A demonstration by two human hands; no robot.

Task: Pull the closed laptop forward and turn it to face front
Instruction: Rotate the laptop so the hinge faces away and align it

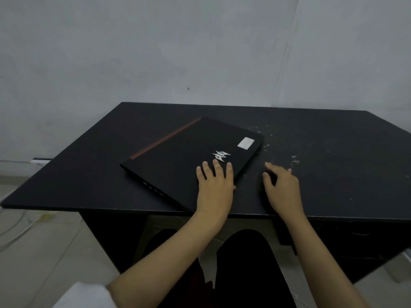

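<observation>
A closed black laptop [178, 152] lies skewed on the black desk [322, 141], its red hinge strip toward the far left and one corner near the front edge. A silver logo and a pale sticker show on its lid. My left hand [214, 185] lies flat on the lid's near right part, fingers spread, thumb at the lid's right edge. My right hand [281, 185] hovers just right of the laptop over the desk with its fingers curved and apart, holding nothing.
White specks and crumbs [293, 158] dot the desk right of the laptop. A grey wall [200, 52] stands behind the desk. Cables [20, 225] trail on the tiled floor at the left. My legs are under the desk's front edge.
</observation>
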